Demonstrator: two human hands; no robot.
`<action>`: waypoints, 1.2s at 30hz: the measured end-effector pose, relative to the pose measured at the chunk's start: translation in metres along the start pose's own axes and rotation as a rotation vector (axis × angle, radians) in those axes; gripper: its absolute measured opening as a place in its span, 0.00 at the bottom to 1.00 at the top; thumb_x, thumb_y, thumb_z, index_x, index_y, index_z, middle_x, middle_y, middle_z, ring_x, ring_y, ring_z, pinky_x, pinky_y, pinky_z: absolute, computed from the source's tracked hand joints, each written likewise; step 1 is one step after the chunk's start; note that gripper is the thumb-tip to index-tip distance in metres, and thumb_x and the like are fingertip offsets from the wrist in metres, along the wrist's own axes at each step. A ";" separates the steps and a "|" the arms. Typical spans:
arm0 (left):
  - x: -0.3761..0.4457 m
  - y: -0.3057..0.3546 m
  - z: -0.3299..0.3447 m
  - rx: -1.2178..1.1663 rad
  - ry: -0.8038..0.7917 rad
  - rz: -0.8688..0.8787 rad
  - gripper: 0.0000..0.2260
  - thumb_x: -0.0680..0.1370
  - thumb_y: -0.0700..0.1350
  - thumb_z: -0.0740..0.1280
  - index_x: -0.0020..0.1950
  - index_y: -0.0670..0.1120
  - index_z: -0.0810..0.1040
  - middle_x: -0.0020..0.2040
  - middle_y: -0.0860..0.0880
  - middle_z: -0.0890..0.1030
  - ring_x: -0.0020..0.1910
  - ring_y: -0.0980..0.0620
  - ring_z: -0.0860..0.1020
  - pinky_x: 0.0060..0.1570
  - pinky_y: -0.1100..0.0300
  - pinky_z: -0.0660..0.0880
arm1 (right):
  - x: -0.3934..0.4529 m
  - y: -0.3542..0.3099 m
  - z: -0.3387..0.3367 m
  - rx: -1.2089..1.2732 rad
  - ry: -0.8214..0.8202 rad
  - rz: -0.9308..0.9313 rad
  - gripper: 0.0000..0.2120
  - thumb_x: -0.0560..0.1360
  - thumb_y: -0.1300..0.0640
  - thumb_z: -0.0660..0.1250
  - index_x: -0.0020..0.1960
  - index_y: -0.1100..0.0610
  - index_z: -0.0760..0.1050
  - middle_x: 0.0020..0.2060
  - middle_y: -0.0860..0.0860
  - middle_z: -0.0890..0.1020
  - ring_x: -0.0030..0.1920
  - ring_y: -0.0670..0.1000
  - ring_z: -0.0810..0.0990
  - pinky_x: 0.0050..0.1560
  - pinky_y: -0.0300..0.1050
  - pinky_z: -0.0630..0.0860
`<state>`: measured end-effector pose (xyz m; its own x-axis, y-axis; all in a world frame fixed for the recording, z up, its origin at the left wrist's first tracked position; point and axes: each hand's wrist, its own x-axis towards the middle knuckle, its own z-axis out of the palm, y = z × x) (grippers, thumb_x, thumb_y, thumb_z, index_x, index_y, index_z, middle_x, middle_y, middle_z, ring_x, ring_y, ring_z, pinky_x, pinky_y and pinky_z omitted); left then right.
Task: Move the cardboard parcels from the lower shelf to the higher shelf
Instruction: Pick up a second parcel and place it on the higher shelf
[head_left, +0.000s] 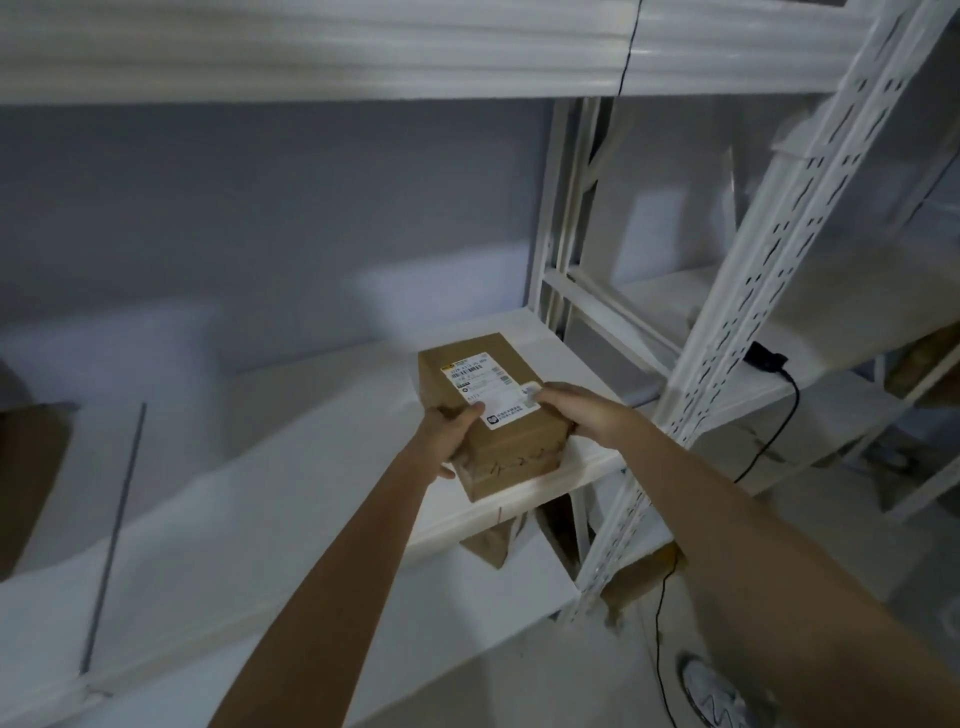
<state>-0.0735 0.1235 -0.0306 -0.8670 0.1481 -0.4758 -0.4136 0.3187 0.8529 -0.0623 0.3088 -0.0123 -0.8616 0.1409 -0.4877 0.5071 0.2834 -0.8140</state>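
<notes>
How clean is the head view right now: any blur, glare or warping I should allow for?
Head view: dim, flat light and no glare; wide-angle bending on the shelf upright; motion smear at the right edge; the label on the parcel is too soft to read; both hands stay fairly sharp.

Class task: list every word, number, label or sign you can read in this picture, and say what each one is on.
None can be read.
White shipping label on the brown cardboard parcel: barcode and print, too blurred to read.
Dark handwritten marks on the parcel's near side: illegible.
</notes>
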 end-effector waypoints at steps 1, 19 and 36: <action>-0.002 0.000 0.003 -0.012 0.016 -0.002 0.30 0.77 0.57 0.63 0.74 0.44 0.61 0.70 0.42 0.72 0.65 0.39 0.74 0.57 0.46 0.74 | 0.000 0.001 -0.002 -0.016 -0.022 -0.024 0.17 0.76 0.52 0.64 0.64 0.55 0.72 0.51 0.51 0.79 0.48 0.48 0.78 0.49 0.40 0.75; -0.075 -0.035 -0.014 -0.152 0.282 0.123 0.28 0.77 0.51 0.65 0.75 0.46 0.62 0.67 0.42 0.75 0.64 0.41 0.75 0.51 0.51 0.74 | -0.038 0.022 0.021 -0.007 -0.271 -0.297 0.28 0.70 0.59 0.74 0.68 0.57 0.72 0.60 0.56 0.81 0.50 0.50 0.82 0.48 0.41 0.80; -0.152 -0.068 -0.080 -0.210 0.273 0.459 0.31 0.74 0.46 0.70 0.75 0.51 0.62 0.71 0.47 0.72 0.64 0.46 0.76 0.57 0.51 0.79 | -0.130 0.017 0.086 0.106 -0.069 -0.561 0.35 0.67 0.64 0.76 0.70 0.54 0.67 0.65 0.55 0.76 0.65 0.57 0.75 0.65 0.55 0.75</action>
<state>0.0642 0.0043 0.0010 -0.9996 -0.0287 0.0026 0.0003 0.0823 0.9966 0.0608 0.2136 0.0101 -0.9977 -0.0674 0.0118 -0.0251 0.1996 -0.9796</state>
